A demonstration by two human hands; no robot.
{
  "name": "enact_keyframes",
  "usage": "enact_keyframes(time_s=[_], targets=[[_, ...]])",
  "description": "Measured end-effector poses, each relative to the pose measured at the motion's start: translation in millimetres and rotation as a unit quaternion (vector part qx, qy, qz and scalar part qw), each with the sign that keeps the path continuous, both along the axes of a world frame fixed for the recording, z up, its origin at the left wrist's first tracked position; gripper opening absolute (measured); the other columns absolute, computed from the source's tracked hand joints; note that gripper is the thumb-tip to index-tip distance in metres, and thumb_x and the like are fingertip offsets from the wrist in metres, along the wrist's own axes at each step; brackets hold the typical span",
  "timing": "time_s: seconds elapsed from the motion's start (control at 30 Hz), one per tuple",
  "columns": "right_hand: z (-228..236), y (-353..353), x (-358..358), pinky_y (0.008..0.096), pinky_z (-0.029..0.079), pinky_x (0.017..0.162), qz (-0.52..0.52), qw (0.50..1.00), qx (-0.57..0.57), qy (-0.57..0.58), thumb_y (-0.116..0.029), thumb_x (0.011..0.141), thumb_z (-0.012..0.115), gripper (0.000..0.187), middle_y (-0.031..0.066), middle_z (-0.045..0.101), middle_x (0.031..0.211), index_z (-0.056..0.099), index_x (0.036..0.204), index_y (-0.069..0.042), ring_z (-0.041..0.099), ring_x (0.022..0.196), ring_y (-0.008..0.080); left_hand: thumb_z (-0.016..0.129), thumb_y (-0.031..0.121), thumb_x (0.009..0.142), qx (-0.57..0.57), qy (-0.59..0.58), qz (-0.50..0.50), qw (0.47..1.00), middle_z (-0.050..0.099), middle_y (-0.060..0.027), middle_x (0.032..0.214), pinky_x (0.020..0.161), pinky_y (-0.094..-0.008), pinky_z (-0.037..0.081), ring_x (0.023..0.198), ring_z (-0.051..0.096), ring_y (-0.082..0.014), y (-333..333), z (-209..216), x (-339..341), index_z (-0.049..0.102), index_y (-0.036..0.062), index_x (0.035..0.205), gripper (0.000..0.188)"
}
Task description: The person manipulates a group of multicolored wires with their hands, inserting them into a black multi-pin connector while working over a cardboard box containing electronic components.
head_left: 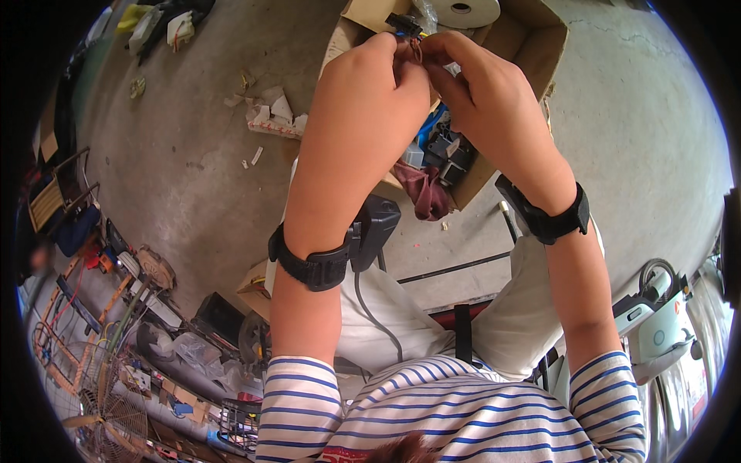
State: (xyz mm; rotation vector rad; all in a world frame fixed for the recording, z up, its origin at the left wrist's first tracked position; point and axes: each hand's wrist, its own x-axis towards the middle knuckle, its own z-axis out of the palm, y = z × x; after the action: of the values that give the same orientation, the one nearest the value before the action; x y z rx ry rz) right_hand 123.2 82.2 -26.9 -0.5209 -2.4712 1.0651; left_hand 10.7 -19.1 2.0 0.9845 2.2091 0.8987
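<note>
Holding: I had both hands drawn together well out in front of me, their fingertips meeting around one small piece, probably because something so slight needed steadying from two sides.
Dark connector: this little black part (pixel 403 25) poked out just beyond my fingertips, its far end bare, so the grip seemed to sit on the near end.
Copper-coloured wires: a short twist (pixel 417 51) showed between my two thumbs, with specks of yellow and blue beside it.
Left fingers: these (pixel 382 48) were pinched together on the near end of that piece, apparently as the anchor; the exact contact was hidden behind my knuckles.
Right fingers: thumb and forefinger (pixel 451 48) were closed in from the other side, on or right against the wires; I could not tell which.
Cardboard box: it stood open (pixel 552 46) directly beneath my fingers, a placing that would probably catch anything dropped.
White spool: it lay in the box (pixel 478 11), beyond and slightly right of my fingers.
Black parts: a jumble (pixel 451 154) filled the box's near end, on my side of the fingers.
Dark red cloth: it hung over the box's near edge (pixel 424 191), closer to me than the fingers, perhaps laid there for easy reach.
Torn white scrap: it lay on the floor (pixel 274 116), left of my fingers.
</note>
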Motion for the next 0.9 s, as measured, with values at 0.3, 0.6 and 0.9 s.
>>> enact_keyframes(time_s=[0.3,0.6,0.9], targets=[[10,-2,0,0.0422,0.05,0.066,-0.011,0.999,-0.03,-0.042,-0.01,0.085,0.061,0.013,0.0149,0.064,0.082,0.061,0.096,-0.004,0.062,0.077,0.0356,0.055,0.019,0.087,-0.004,-0.041,0.023,0.999,0.063,-0.0242,0.079,0.069,-0.0442,0.049,0.076,0.061,-0.0412,-1,5,1,0.06,-0.0066,0.085,0.026],[11,5,1,0.0385,0.049,0.075,-0.035,0.991,-0.123,-0.046,-0.006,0.079,0.066,0.018,0.0105,0.066,0.088,0.071,0.096,-0.007,0.06,0.084,0.0317,0.057,0.019,0.08,-0.022,-0.032,0.023,0.999,0.062,-0.0263,0.076,0.069,-0.0448,0.05,0.073,0.062,-0.0412,0,13,0,0.059,-0.009,0.081,0.028],[10,11,3,0.0332,0.048,0.081,-0.005,0.997,0.061,-0.038,0.008,0.069,0.057,0.026,0.0033,0.067,0.093,0.073,0.083,-0.006,0.057,0.087,0.0255,0.056,0.017,0.077,-0.099,0.029,-0.031,0.994,0.06,-0.0242,0.069,0.063,-0.0455,0.05,0.067,0.061,-0.0403,3,12,9,0.06,-0.0057,0.072,0.024]])
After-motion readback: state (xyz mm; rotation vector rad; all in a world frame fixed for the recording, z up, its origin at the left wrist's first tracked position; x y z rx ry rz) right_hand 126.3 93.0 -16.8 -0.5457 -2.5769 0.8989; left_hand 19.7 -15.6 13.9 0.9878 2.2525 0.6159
